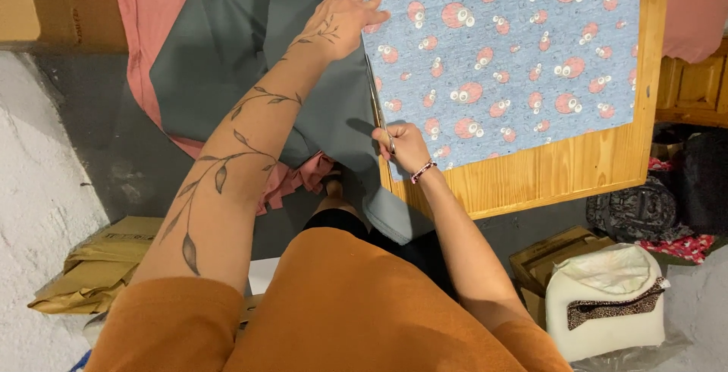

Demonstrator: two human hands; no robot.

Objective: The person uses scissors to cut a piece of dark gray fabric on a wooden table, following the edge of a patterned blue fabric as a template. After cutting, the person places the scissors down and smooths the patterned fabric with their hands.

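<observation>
In the middle of the frame the right hand [403, 147] is closed around the handles of the scissors [377, 103], whose blades point up along the left edge of the blue patterned fabric [500, 53]. The left hand [345, 19], near the top centre, lies flat with fingers spread and presses that edge and the grey fabric [227, 53] beside it. The fabrics lie over the wooden table [561, 171]. To cut well, the person should probably keep the cloth stretched flat and make long, even strokes.
</observation>
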